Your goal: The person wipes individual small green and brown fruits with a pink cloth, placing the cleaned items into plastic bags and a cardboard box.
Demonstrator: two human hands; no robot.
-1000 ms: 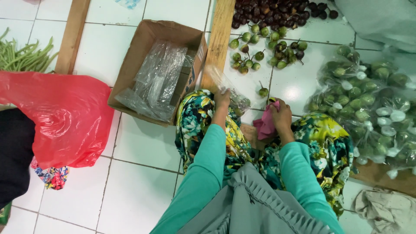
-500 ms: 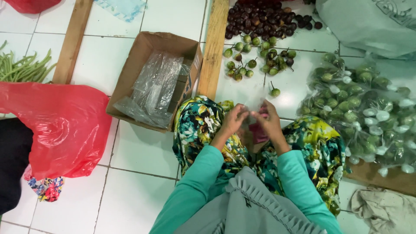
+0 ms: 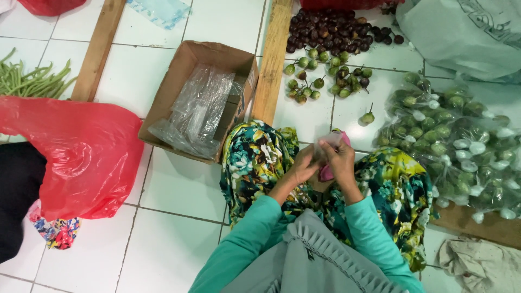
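Both hands meet over the lap on flowered cloth: the left hand (image 3: 305, 165) and the right hand (image 3: 340, 158) are pinched together on a thin clear plastic bag (image 3: 332, 140), a pink bundle (image 3: 328, 172) just beneath; rubbing the film lightly between fingertips should part its mouth without tearing. Beyond, a brown cardboard box (image 3: 179, 78) holds crinkled clear bags, small round green eggplants (image 3: 325, 78) lie loose on glossy white tile, and dark fruits (image 3: 331, 32) heap farther off.
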